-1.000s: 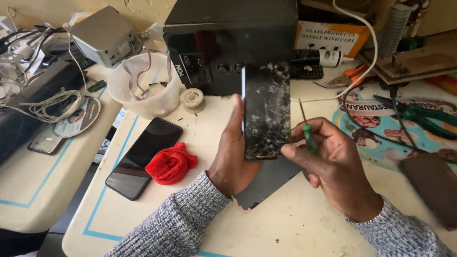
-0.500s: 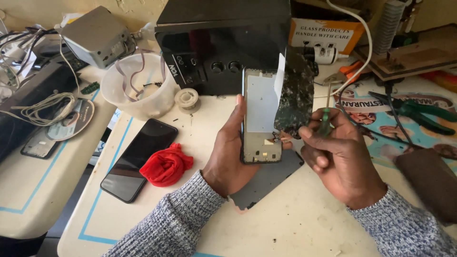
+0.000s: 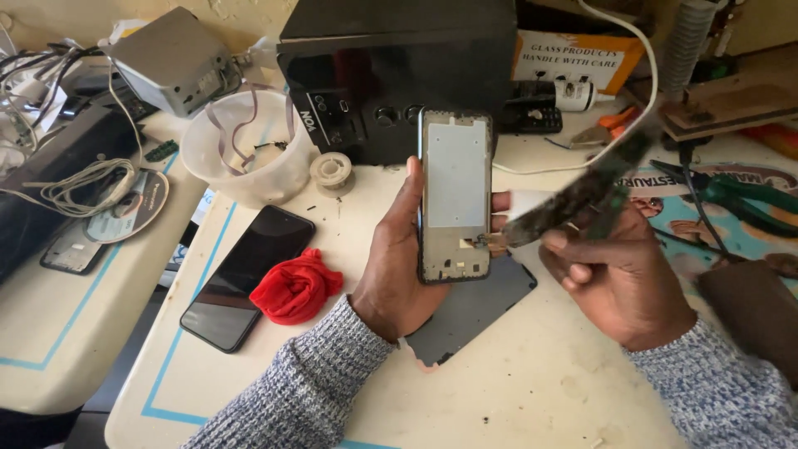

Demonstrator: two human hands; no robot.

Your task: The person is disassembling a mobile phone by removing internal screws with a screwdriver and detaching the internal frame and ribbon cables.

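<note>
Over the table [image 3: 532, 391], my left hand [image 3: 399, 266] grips one phone frame [image 3: 454, 195] upright, while my right hand [image 3: 619, 278] pinches one cracked screen [image 3: 582, 195], blurred, tilted off to the side, still joined by a ribbon. One back cover [image 3: 474, 312] lies underneath. Further left: one phone [image 3: 249, 274], one red cloth [image 3: 295, 287], one tub [image 3: 245, 158]. Speaker [image 3: 399, 66] behind.

At frame centre your left hand [image 3: 397, 274] holds the phone frame [image 3: 454, 195] upright, with your right hand [image 3: 619, 278] and the detached screen [image 3: 582, 193] just to its right. Lower left, a phone [image 3: 247, 276] and a cloth [image 3: 296, 287] lie on the counter [image 3: 515, 391]; a speaker box [image 3: 399, 71] stands behind, a tub [image 3: 245, 158] to its left.
</note>
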